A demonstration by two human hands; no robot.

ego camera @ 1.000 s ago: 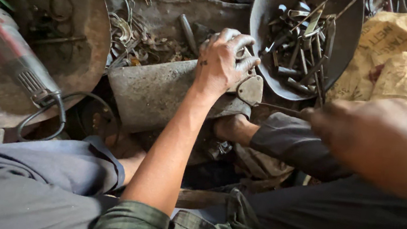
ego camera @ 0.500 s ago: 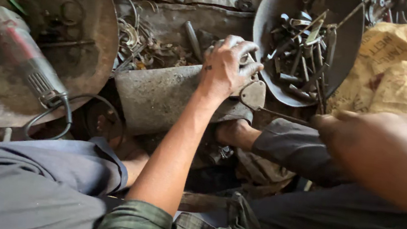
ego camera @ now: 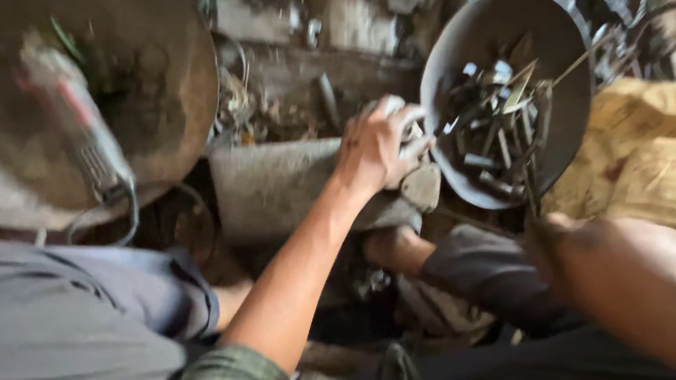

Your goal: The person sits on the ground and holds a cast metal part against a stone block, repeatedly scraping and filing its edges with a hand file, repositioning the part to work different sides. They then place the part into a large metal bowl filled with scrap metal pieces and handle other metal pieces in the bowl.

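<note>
— Looking down, what does the person work on?

— A grey stone block (ego camera: 272, 188) lies across the middle, low among the clutter, with rough masonry (ego camera: 346, 17) behind it. The person sits with knees either side, grey trousers (ego camera: 53, 319) on one leg.

— And the left hand?

— The left hand (ego camera: 379, 144) rests on the block's far end, fingers curled shut over a small pale metal piece (ego camera: 401, 115) at the edge of the dark round pan (ego camera: 485, 31). The pan holds a heap of metal scraps (ego camera: 500, 135).

— The right hand?

— Only the bare right forearm shows, large and blurred at the lower right; whether that hand is open or closed cannot be told.

— What else lies around?

— A big rusty metal disc (ego camera: 157, 90) sits to the left with an angle grinder (ego camera: 79, 132) lying on it, its cable looping below. Yellow sacks (ego camera: 663, 155) pile up on the right, and tangled wire and scrap (ego camera: 239, 106) sits between disc and wall.
</note>
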